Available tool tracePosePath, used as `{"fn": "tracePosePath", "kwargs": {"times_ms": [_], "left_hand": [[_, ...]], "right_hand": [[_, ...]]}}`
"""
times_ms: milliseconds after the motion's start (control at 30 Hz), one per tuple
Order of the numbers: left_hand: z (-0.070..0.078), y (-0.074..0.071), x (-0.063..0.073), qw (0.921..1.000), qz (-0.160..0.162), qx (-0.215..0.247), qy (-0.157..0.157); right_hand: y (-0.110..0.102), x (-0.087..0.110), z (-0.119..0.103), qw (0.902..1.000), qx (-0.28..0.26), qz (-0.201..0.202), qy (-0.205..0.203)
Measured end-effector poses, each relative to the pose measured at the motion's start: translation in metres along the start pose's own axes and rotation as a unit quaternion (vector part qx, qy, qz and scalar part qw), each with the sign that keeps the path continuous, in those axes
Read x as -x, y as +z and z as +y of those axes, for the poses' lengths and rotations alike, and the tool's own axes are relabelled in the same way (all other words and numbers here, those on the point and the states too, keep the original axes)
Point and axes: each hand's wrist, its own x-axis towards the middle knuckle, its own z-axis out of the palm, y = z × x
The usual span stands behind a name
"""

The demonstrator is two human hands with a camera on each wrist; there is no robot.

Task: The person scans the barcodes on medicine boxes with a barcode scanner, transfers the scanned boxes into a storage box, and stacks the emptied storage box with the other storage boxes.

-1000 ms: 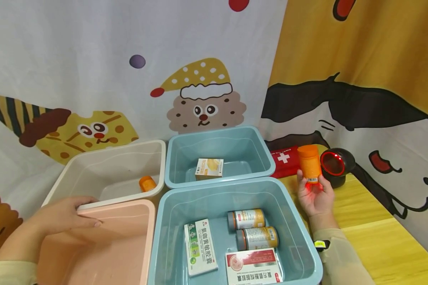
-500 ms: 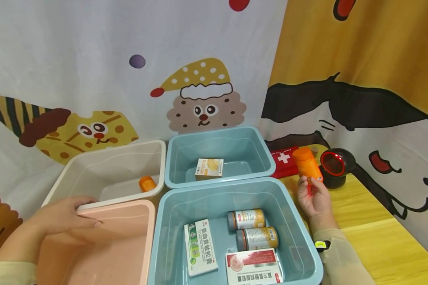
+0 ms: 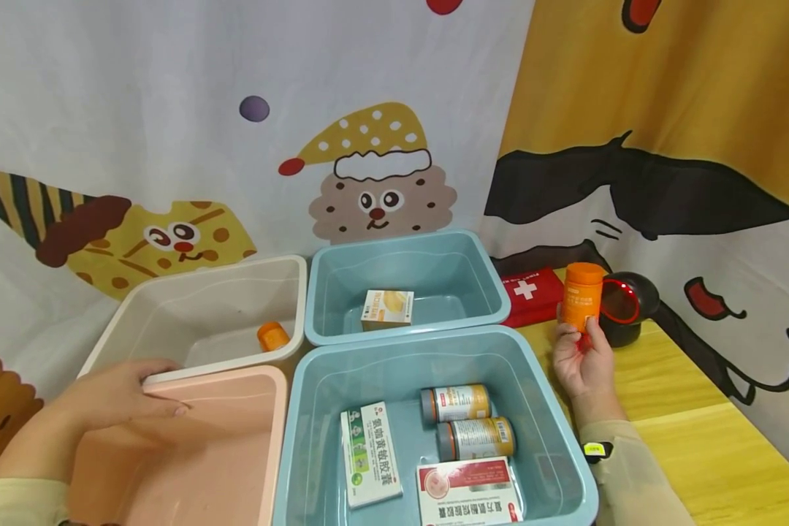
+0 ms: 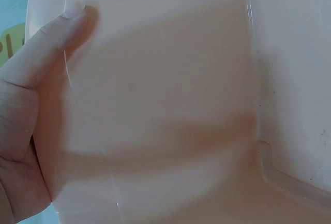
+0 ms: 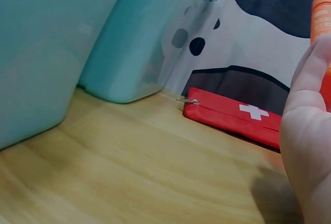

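My right hand (image 3: pixel 585 365) holds up an orange pill bottle (image 3: pixel 584 288) by its lower part, cap upward, its printed label facing me. Right beside the bottle stands a black scanner (image 3: pixel 643 299) with a glowing red ring, and red light falls on the fingers. In the right wrist view the bottle (image 5: pixel 321 17) shows only at the edge, partly behind the thumb. My left hand (image 3: pixel 121 394) grips the rims where the pink bin (image 3: pixel 277 416) meets the beige bin (image 3: pixel 223 272). Its thumb (image 4: pixel 51 40) lies against the pink bin's inner wall; the other fingertips are hidden.
The beige bin holds an orange bottle (image 3: pixel 273 337). In the back blue bin (image 3: pixel 500 303) is a small carton (image 3: pixel 386 308). The front blue bin (image 3: pixel 542 416) holds two brown bottles (image 3: pixel 476 438) and two medicine boxes (image 3: pixel 370 453). A red first-aid pouch (image 3: pixel 532 296) lies behind.
The orange bottle in my right hand has turned from a leftward tilt to upright, its label now facing me, and shifted slightly right. My left hand keeps its grip on the rims.
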Motion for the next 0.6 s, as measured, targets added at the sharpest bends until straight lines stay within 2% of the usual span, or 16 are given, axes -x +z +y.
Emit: {"fn": "tracePosePath", "kwargs": {"times_ms": [100,300,433,600], "left_hand": [[0.0005,-0.0003,-0.0001,1.0,-0.001,-0.001,0.0],[0.0016,-0.0007,-0.0007,0.9998,-0.011,0.008,-0.014],[0.0009,-0.0007,-0.0004,0.9998,-0.013,0.006,-0.013],[0.001,-0.0018,-0.0007,0.9999,-0.011,0.001,-0.01]], "right_hand": [[0.001,-0.0014,-0.0013,0.9994,-0.005,0.02,-0.026],[0.0005,-0.0029,-0.0047,0.9994,-0.011,0.025,-0.019],[0.0028,-0.0021,-0.0055,0.9986,-0.013,0.042,-0.028],[0.0045,-0.002,-0.0056,0.9982,-0.024,0.039,-0.04]]}}
